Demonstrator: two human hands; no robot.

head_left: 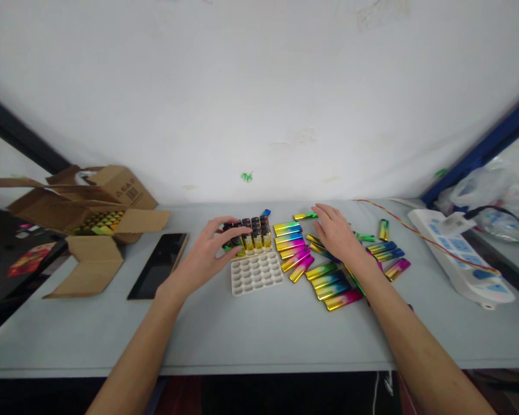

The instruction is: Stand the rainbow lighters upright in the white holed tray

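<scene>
Left hand [205, 252] is arching, thumb and fingers parted, at the left end of the upright black-topped pieces [266, 237]; grip on one: cannot tell. White tray [257, 274], just right of that hand, is apparently keeping them upright in its slots. Right hand [337, 231] is spreading loosely, seemingly ungripped, above loose metallic pieces [289, 237], which are lying around it on the tabletop [225, 334], presumably for easy reach.
</scene>
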